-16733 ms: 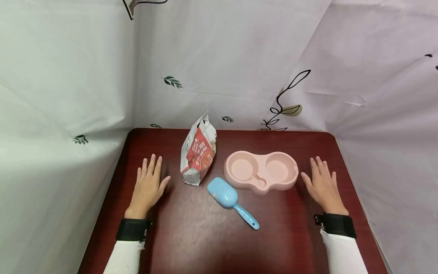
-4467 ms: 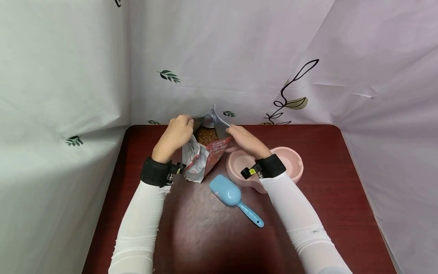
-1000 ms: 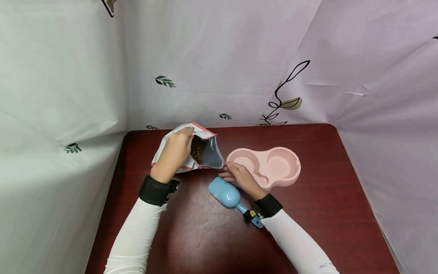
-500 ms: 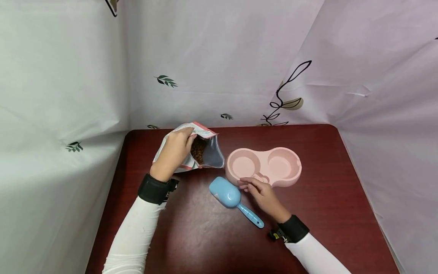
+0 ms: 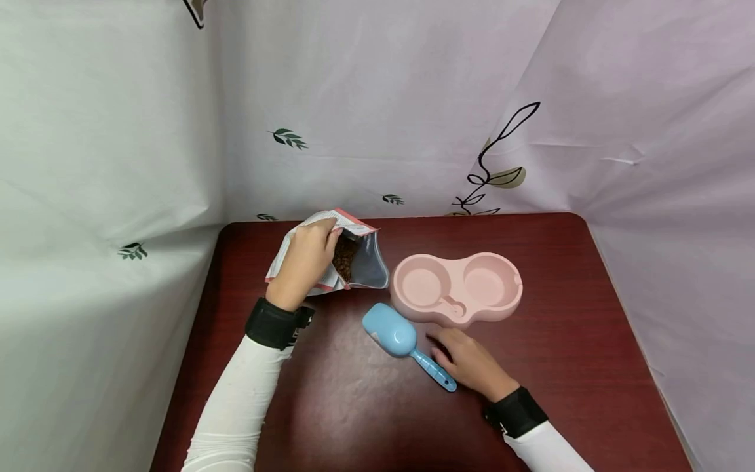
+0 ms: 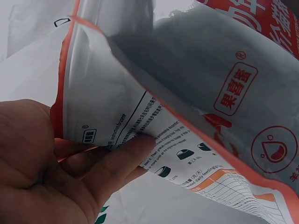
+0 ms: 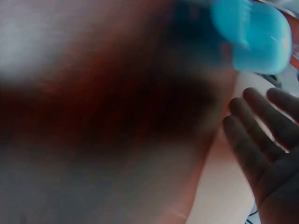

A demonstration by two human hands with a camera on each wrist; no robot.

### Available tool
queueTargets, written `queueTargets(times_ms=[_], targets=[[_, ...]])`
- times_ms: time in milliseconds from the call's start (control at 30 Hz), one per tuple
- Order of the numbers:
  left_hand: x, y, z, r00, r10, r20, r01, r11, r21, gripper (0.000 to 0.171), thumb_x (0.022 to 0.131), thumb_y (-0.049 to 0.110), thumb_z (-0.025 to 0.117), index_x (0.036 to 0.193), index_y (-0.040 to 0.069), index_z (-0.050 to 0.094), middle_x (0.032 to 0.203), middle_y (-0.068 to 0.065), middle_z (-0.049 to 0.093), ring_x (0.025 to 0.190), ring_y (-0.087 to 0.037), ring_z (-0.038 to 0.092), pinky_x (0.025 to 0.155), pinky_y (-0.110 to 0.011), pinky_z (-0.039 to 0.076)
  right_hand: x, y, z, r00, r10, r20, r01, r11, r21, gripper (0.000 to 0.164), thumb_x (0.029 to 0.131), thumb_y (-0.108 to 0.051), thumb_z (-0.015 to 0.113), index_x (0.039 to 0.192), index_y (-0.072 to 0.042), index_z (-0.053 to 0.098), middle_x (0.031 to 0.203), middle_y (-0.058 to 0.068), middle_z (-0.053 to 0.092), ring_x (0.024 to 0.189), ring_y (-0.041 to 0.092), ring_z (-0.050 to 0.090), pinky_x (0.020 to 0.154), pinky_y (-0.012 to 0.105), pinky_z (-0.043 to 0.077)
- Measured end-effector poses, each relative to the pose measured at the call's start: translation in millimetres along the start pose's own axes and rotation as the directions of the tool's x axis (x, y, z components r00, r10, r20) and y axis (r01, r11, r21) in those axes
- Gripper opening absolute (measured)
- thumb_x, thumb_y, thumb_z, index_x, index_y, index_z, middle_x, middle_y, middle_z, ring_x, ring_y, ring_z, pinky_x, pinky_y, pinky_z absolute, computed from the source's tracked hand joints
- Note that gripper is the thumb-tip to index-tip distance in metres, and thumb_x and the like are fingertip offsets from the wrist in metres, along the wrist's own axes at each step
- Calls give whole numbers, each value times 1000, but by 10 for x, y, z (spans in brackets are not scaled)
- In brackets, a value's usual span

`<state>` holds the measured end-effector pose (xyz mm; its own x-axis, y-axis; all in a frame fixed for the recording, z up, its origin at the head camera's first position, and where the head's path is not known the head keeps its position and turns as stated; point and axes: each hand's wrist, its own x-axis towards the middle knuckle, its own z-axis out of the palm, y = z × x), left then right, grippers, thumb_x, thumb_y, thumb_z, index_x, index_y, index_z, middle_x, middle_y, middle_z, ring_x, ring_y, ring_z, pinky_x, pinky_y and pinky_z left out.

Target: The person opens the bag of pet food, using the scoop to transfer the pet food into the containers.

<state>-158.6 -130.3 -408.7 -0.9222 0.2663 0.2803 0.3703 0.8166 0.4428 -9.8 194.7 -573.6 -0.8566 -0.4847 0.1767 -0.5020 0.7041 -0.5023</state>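
Observation:
My left hand (image 5: 305, 262) grips the upper side of a white and red pet food bag (image 5: 366, 265), which leans over with its mouth toward the right. Brown kibble (image 5: 345, 258) shows inside. In the left wrist view, the fingers (image 6: 126, 163) lie against the bag's printed panel (image 6: 187, 154). My right hand (image 5: 470, 362) hovers or rests just right of the blue scoop (image 5: 396, 335), near its handle; contact cannot be told. Its fingers are loosely extended in the right wrist view, holding nothing. The scoop lies on the table, bowl facing down.
A pink double bowl (image 5: 457, 265) with two round hollows stands behind the scoop and right of the bag. The dark red table (image 5: 566, 275) has rounded back corners. A pale curtain with leaf prints (image 5: 377, 98) hangs close behind and at both sides.
Over the last second my right hand has let go of the bag's mouth and moved right and toward me, beside the scoop's handle. The left hand stays on the bag, which was upright earlier.

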Motion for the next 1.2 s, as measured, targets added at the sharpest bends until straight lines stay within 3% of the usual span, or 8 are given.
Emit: queueTargets(times_ms=[100,200,433,733,1000,1100,1200], targets=[[3,2,2,1000,3,-7,-3,1000,3,20,106,15,59,106,-1,71,90,-18,71,82,-31,68,71,-43,53,-40,-19,65,998,7,67,-4,999,-50,47,93,-33,78,131,-8,67,126,8,65,114,22,62,92,41,56],[1,-7,-2,1000,6,-13,-6,1000,6,20,106,15,59,105,-1,71,88,-17,70,81,-31,68,70,-43,53,-54,-37,131,997,-1,83,6,998,-57,58,87,-43,83,130,-8,66,120,5,59,104,17,56,87,36,54],[-5,-15,-4,1000,-10,-1,10,1000,-10,20,106,15,59,104,-1,70,84,-15,68,77,-28,64,69,-41,51,-86,-64,205,996,-13,88,17,999,-47,65,78,-37,91,128,-5,66,111,3,54,95,13,50,82,33,50],[2,-15,4,1000,-15,6,15,1000,-23,20,107,15,58,99,1,69,77,-12,63,71,-25,58,65,-39,46,-83,-57,224,998,-13,67,16,999,-49,53,78,-28,91,119,-6,66,104,1,55,89,12,52,79,33,52],[4,-8,2,1000,-5,7,5,1000,-20,22,107,16,59,92,1,68,69,-8,55,65,-23,51,61,-35,41,-109,-69,241,999,-23,33,25,999,-40,40,80,-23,90,107,-8,64,96,-3,52,82,7,48,71,25,49],[0,-7,-3,1000,-5,11,6,1000,-22,21,107,15,58,95,1,68,72,-11,58,67,-25,54,62,-37,43,-118,-86,240,999,-16,29,16,1000,12,36,82,-20,89,107,-9,64,94,-4,52,80,5,46,70,22,47],[-7,-6,-16,1000,-15,14,16,1000,-25,21,106,15,59,107,-2,72,87,-18,70,78,-30,65,67,-40,50,-118,-114,223,998,8,55,-14,995,102,31,86,-16,85,108,-10,64,95,-3,52,80,5,45,71,22,46]])
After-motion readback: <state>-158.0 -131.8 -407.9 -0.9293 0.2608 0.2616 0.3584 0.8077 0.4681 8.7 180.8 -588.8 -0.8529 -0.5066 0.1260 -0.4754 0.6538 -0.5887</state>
